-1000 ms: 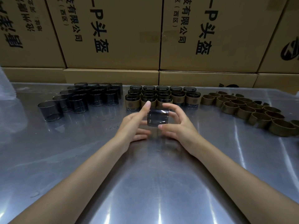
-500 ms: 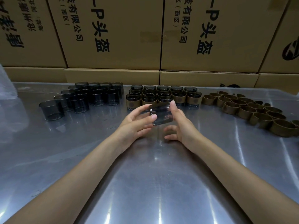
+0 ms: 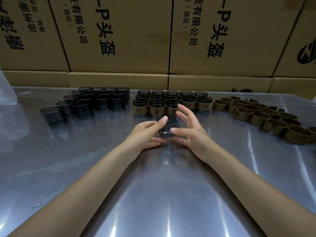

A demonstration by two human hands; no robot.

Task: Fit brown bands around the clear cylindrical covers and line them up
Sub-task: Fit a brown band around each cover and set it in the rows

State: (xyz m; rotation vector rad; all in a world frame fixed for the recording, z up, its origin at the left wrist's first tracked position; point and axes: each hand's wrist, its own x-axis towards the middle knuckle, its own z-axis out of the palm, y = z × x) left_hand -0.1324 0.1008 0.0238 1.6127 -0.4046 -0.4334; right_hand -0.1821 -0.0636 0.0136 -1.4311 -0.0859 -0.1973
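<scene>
Bare clear cover [image 3: 168, 128] at frame centre, pinched by left hand [image 3: 145, 134] and right hand [image 3: 191, 132]. Banded covers [image 3: 171, 103] lined up behind; unbanded covers [image 3: 85, 105] upper left, loose bands [image 3: 266, 117] right.

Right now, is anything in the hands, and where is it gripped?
Yes: one unbanded clear cover, tilted above the table. The left hand and right hand pinch its side wall from opposite sides.

We see a glossy, smooth metal table [image 3: 153, 194], smoky clear plastic covers [image 3: 82, 106], matt brown paper-like bands [image 3: 273, 120] and matt cardboard boxes [image 3: 119, 31] behind.
</scene>
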